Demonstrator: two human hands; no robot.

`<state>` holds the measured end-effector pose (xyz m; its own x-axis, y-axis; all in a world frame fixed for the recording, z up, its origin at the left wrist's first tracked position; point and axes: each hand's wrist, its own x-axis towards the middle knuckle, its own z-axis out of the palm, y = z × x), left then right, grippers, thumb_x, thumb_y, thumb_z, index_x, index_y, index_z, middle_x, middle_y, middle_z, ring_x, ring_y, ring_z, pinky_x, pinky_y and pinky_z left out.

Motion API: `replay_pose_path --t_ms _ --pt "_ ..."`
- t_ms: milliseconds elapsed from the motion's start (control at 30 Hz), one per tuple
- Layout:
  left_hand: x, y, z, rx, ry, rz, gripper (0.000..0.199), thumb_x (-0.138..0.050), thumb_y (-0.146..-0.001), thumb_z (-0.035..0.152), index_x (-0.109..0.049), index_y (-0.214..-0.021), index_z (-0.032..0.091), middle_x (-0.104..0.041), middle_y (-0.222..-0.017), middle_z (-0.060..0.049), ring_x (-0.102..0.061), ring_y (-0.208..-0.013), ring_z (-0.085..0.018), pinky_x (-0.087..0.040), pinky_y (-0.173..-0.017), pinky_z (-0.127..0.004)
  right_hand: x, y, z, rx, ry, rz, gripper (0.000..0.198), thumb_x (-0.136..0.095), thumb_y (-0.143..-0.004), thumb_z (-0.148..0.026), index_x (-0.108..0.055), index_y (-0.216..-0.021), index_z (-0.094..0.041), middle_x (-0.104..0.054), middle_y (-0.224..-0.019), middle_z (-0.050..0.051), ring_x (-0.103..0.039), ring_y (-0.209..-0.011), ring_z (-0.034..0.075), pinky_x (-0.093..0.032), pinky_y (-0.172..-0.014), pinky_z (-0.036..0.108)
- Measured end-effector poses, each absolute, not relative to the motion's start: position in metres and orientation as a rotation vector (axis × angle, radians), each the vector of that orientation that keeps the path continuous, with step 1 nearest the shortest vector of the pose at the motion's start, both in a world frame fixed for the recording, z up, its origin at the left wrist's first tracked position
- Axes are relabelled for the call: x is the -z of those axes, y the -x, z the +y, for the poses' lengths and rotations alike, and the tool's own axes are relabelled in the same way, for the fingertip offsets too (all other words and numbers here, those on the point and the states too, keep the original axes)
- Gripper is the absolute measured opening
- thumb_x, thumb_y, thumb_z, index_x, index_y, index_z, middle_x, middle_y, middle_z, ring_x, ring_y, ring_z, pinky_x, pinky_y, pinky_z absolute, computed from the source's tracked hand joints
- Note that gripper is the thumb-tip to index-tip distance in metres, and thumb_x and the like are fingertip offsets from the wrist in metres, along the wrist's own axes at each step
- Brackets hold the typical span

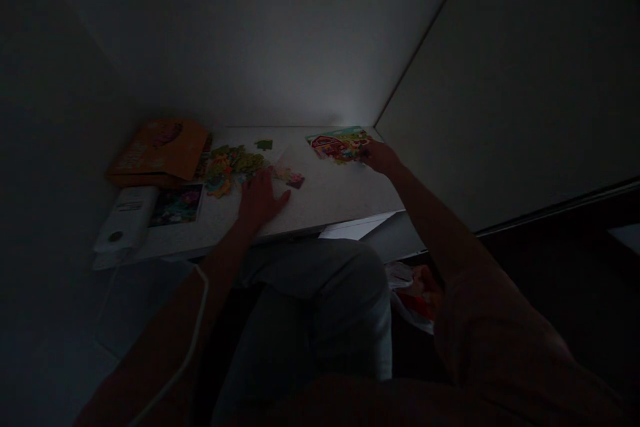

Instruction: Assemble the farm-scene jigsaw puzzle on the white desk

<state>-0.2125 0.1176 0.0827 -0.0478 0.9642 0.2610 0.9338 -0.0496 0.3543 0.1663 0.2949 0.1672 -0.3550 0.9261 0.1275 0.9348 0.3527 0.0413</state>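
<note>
A partly assembled jigsaw puzzle (333,145), brightly coloured, lies near the back right corner of the white tabletop. My right hand (379,156) is at its right edge, thumb and fingers pinched together on what looks like a puzzle piece, mostly hidden by the fingertips. To the left, my left hand (259,199) rests on the table with its fingers spread. Just beyond that hand lies a heap of loose puzzle pieces (233,163), green and orange. A few pinkish pieces (293,177) lie right of its fingers, and a single green piece (263,145) sits behind.
An orange bag or box (160,150) stands at the table's left end. In front of it are a dark picture card (177,205) and a white device (127,217) with a cable. Walls border the table behind and at right. A plastic bag (413,290) lies below.
</note>
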Motion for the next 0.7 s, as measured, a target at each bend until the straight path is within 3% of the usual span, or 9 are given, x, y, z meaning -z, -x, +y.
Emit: replay_pose_path --t_ms 167,400,567,700 --pt "-0.079 0.215 0.119 -0.703 -2.128 2.1 0.091 -0.065 -0.106 0.059 -0.041 -0.182 0.015 -0.054 -0.179 -0.027 -0.052 -0.165 -0.048 -0.039 -0.139 -0.063 -0.185 -0.172 0.299 0.209 1.811 -2.437 0.04 -0.065 -0.106 -0.022 -0.09 -0.138 -0.023 -0.082 -0.148 0.016 -0.075 -0.133 0.034 -0.059 -0.114 0.043" --pt "-0.075 0.216 0.121 -0.722 -2.117 2.093 0.092 -0.066 -0.105 0.061 -0.041 -0.181 0.016 -0.054 -0.179 -0.026 -0.052 -0.165 -0.048 -0.038 -0.14 -0.064 -0.217 -0.161 0.294 0.151 1.658 -2.366 0.036 -0.062 -0.115 -0.031 -0.09 -0.134 -0.02 -0.084 -0.141 0.017 -0.079 -0.123 0.033 -0.06 -0.115 0.045" --pt "-0.075 0.215 0.121 -0.709 -2.142 2.1 0.09 -0.065 -0.107 0.059 -0.042 -0.18 0.014 -0.055 -0.179 -0.026 -0.052 -0.166 -0.046 -0.039 -0.14 -0.062 -0.234 -0.129 0.283 -0.218 1.392 -2.322 0.037 -0.066 -0.114 -0.042 -0.089 -0.133 -0.02 -0.088 -0.132 0.013 -0.081 -0.108 0.028 -0.064 -0.102 0.04" --pt "-0.077 0.215 0.117 -0.695 -2.176 2.105 0.089 -0.063 -0.109 0.057 -0.04 -0.18 0.008 -0.055 -0.178 -0.028 -0.053 -0.165 -0.046 -0.04 -0.139 -0.063 -0.222 -0.094 0.269 -0.654 1.127 -2.408 0.039 -0.072 -0.105 -0.032 -0.086 -0.137 -0.015 -0.09 -0.126 0.012 -0.083 -0.105 0.025 -0.066 -0.094 0.035"
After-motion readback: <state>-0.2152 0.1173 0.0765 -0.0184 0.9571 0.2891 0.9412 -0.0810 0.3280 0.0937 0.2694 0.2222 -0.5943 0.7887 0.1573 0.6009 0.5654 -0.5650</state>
